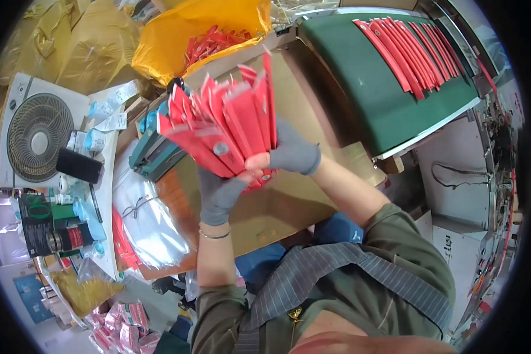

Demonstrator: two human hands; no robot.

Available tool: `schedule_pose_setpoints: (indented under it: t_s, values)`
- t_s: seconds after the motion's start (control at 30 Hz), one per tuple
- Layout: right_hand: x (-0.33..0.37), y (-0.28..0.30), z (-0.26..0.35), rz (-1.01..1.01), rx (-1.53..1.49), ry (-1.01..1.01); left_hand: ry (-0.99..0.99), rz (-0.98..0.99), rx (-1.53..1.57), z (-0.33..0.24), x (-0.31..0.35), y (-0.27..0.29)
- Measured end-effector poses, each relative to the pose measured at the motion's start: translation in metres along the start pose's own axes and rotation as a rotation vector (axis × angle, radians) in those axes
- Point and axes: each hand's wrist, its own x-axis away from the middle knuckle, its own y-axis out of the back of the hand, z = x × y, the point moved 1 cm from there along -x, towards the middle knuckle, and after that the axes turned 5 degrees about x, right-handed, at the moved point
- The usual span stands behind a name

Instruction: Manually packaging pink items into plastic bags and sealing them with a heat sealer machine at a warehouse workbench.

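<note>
Both my hands, in grey fingerless gloves, hold up a fanned bundle of long, slim red packets [230, 121] over the cardboard-covered table [262, 209]. My left hand [219, 197] is closed round the lower left end of the bundle. On the right side of the lower end, my right hand [292, 150] grips it with the thumb laid across the front. The packets' upper ends spread apart unevenly. Most of the fingers are hidden behind the bundle.
Rows of red packets [404, 56] lie on a green conveyor belt [360, 88] at the far right. A yellow bag [159, 50] at the back holds more. To the left are a teal tool [162, 156], clear plastic bags [156, 227], a phone [79, 166] and a fan [39, 141].
</note>
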Motion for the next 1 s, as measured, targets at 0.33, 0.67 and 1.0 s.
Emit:
schedule_pose_setpoints:
  t_s: [0.33, 0.67, 1.0]
  values:
    - [0.031, -0.079, 0.005, 0.125, 0.276, 0.060, -0.205, 0.182, -0.397, 0.019, 0.059, 0.037]
    - [0.051, -0.115, -0.053, 0.404, 0.068, -0.470, 0.203, 0.115, 0.275, 0.077, 0.196, 0.051]
    - [0.068, -0.135, -0.058, 0.322, 0.096, -0.555, 0.127, -0.465, -0.669, 0.059, 0.226, 0.281]
